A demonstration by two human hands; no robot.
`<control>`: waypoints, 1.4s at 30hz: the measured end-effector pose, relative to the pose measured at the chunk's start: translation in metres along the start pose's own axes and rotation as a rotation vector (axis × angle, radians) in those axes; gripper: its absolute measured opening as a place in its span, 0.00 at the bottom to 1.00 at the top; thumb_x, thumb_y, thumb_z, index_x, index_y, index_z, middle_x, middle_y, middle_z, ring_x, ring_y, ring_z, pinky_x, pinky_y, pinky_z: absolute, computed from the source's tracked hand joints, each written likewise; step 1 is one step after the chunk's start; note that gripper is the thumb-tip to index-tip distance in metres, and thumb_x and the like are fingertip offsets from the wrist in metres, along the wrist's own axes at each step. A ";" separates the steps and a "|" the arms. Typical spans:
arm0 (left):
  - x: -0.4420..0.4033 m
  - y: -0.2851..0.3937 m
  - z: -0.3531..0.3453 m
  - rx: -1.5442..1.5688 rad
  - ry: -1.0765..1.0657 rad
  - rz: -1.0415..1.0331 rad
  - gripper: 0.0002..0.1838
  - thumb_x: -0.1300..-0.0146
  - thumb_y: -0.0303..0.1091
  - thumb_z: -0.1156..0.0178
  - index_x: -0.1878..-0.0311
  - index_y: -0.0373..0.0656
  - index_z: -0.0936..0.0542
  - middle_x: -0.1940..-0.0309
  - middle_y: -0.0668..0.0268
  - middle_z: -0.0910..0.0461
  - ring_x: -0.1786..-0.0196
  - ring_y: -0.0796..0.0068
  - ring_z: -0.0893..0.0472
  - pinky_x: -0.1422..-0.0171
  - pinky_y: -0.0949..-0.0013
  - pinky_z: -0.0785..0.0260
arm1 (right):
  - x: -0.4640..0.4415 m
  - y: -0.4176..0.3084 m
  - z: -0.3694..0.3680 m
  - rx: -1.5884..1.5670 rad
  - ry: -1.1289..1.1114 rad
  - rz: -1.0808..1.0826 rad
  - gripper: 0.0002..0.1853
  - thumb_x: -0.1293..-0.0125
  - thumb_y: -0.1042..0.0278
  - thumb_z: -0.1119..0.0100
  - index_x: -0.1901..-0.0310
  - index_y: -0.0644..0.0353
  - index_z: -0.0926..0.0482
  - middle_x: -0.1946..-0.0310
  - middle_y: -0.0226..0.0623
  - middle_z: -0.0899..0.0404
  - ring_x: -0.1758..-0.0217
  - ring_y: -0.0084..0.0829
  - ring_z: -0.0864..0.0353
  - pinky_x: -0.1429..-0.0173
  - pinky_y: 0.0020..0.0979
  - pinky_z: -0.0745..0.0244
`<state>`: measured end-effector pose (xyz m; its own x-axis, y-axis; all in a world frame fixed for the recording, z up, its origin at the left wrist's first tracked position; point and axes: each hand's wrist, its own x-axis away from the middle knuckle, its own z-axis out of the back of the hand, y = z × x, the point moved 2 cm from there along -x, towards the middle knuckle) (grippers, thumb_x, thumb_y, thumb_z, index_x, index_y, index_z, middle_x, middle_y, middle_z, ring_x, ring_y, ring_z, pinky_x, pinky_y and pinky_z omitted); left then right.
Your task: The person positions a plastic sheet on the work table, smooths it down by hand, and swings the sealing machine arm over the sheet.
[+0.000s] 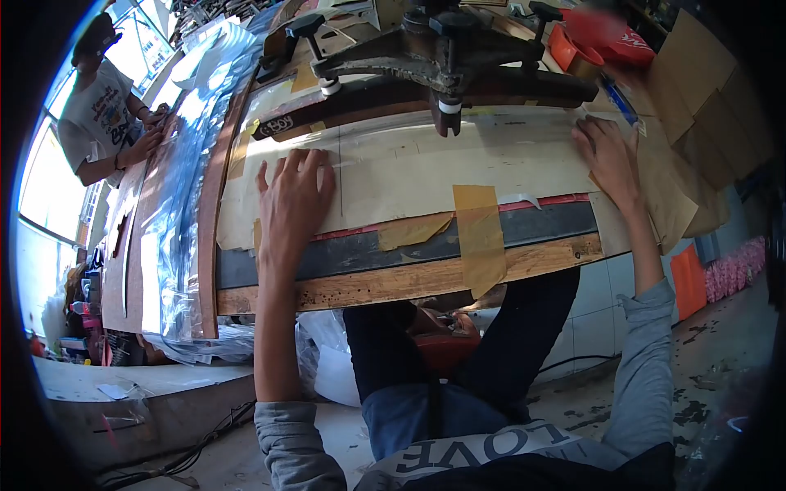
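My left hand (296, 195) lies on the left part of a pale, flat work surface (385, 184), palm down with fingers spread. At the right end of that surface rests my right hand (607, 159), its fingers apart and slightly bent. Neither hand visibly grips anything. A glossy transparent strip (491, 127) seems to lie along the surface beyond my fingertips; its edges are hard to make out. Just behind it, a long dark bar (360, 105) hangs under a heavy metal machine head (426, 61).
Brown tape (480, 237) crosses the wooden front edge (368, 286). Clear plastic sheets (184, 180) lie on a board at left, where another person (102, 106) stands. A red container (573, 51) and a blue cutter-like tool (620, 100) are at back right, beside cardboard (696, 74).
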<state>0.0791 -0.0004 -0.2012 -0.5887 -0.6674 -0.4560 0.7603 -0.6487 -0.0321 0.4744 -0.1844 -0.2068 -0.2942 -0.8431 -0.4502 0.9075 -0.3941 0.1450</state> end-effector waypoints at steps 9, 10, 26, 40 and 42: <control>-0.002 0.000 -0.003 0.217 -0.073 -0.017 0.14 0.31 0.34 0.48 0.45 0.47 0.22 0.48 0.57 0.20 0.49 0.53 0.19 0.35 0.51 0.34 | -0.006 -0.005 -0.001 -0.403 -0.082 0.245 0.19 0.27 0.57 0.49 0.42 0.57 0.23 0.41 0.41 0.24 0.39 0.45 0.25 0.36 0.42 0.31; -0.002 0.000 -0.003 0.201 -0.050 -0.051 0.15 0.31 0.34 0.48 0.43 0.49 0.22 0.47 0.57 0.21 0.50 0.53 0.18 0.35 0.50 0.34 | -0.005 -0.005 -0.001 -0.386 -0.081 0.240 0.19 0.27 0.56 0.50 0.41 0.56 0.23 0.41 0.41 0.23 0.39 0.45 0.25 0.36 0.43 0.31; 0.005 0.000 0.015 0.162 -0.031 -0.064 0.10 0.37 0.33 0.39 0.53 0.47 0.21 0.64 0.65 0.23 0.53 0.63 0.22 0.47 0.54 0.35 | 0.007 -0.005 0.006 -0.350 0.020 0.142 0.18 0.36 0.60 0.40 0.46 0.55 0.21 0.53 0.38 0.24 0.44 0.40 0.27 0.38 0.43 0.37; 0.054 0.005 0.028 0.270 0.037 0.100 0.13 0.36 0.36 0.40 0.49 0.46 0.20 0.56 0.62 0.25 0.52 0.62 0.25 0.47 0.58 0.35 | -0.032 0.004 0.012 -0.413 0.254 0.409 0.06 0.37 0.74 0.44 0.59 0.62 0.22 0.66 0.39 0.23 0.57 0.40 0.21 0.48 0.40 0.30; 0.059 0.005 0.027 0.280 0.057 0.122 0.13 0.36 0.38 0.38 0.50 0.46 0.20 0.56 0.64 0.25 0.52 0.64 0.25 0.44 0.59 0.36 | -0.017 -0.004 0.050 -0.548 0.099 0.246 0.04 0.36 0.74 0.46 0.62 0.64 0.24 0.72 0.38 0.24 0.66 0.34 0.21 0.56 0.37 0.27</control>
<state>0.0409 -0.0524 -0.2044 -0.4756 -0.7301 -0.4907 0.7146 -0.6460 0.2685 0.4603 -0.1870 -0.1559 -0.0504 -0.8373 -0.5444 0.9754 0.0759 -0.2071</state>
